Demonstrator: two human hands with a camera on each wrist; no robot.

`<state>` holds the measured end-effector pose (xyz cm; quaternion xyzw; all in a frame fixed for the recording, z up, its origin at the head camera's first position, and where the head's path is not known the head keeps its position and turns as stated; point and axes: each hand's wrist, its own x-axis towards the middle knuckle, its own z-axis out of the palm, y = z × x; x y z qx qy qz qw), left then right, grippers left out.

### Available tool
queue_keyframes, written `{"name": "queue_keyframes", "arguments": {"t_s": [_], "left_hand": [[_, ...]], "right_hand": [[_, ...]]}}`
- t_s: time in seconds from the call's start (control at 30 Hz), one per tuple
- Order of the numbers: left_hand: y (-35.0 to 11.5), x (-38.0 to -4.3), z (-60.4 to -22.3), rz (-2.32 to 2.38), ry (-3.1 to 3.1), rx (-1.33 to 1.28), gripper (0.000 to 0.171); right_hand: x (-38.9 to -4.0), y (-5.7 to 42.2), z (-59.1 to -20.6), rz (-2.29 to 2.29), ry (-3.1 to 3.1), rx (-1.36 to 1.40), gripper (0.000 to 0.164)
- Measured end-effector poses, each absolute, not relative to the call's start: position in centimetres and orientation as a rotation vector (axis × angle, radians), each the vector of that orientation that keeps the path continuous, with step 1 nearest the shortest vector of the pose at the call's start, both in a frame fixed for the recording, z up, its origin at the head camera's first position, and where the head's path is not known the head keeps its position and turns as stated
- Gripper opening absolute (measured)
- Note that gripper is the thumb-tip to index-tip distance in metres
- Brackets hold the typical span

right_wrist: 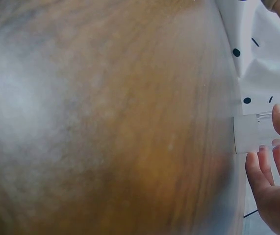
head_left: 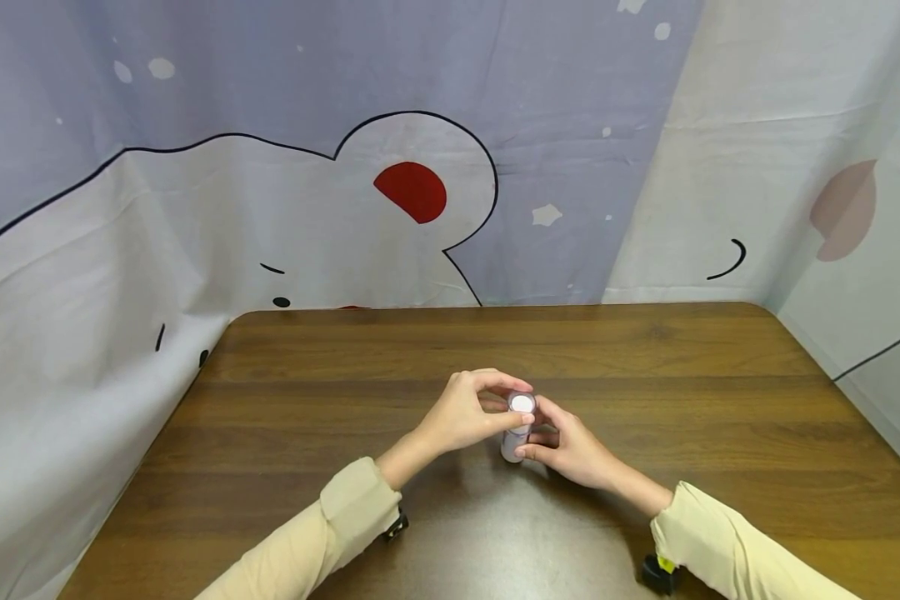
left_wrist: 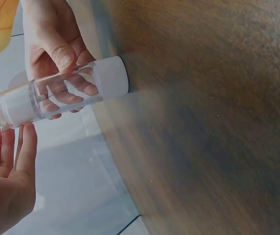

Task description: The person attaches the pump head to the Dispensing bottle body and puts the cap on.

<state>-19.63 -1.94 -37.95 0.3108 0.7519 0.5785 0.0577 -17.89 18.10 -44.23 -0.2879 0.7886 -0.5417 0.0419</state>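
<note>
Fingers of the left hand [head_left: 461, 414] pinch the cap end of a clear bottle [head_left: 517, 427], while the right hand [head_left: 570, 450] curls round its lower body, steadying it upright between both hands on the wooden surface [head_left: 645, 375].

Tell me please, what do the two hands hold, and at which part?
Both hold a clear bottle standing on the table: left hand pinches its top, right hand grips the lower body.
</note>
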Motion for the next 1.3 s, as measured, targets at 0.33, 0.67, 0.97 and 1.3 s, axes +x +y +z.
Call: {"name": "queue_keyframes", "arguments": {"t_s": [0.33, 0.67, 0.97, 1.3], "left_hand": [[-1.96, -19.7, -37.78, 1.73, 2.32, 0.934, 0.032], [-2.0, -19.78, -37.77, 1.726, 2.322, 0.909, 0.033], [-2.25, -19.52, -37.62, 1.679, 2.377, 0.939, 0.033], [-2.52, -18.99, -37.68, 1.523, 2.575, 1.082, 0.031]], "right_hand": [[-18.04, 17.99, -44.25, -1.654, 2.409, -0.864, 0.049], [-18.17, 17.93, -44.22, -1.646, 2.418, -0.874, 0.05], [-18.35, 17.86, -44.11, -1.63, 2.409, -0.918, 0.047], [-17.96, 17.74, -43.87, -1.521, 2.471, -0.987, 0.048]]}}
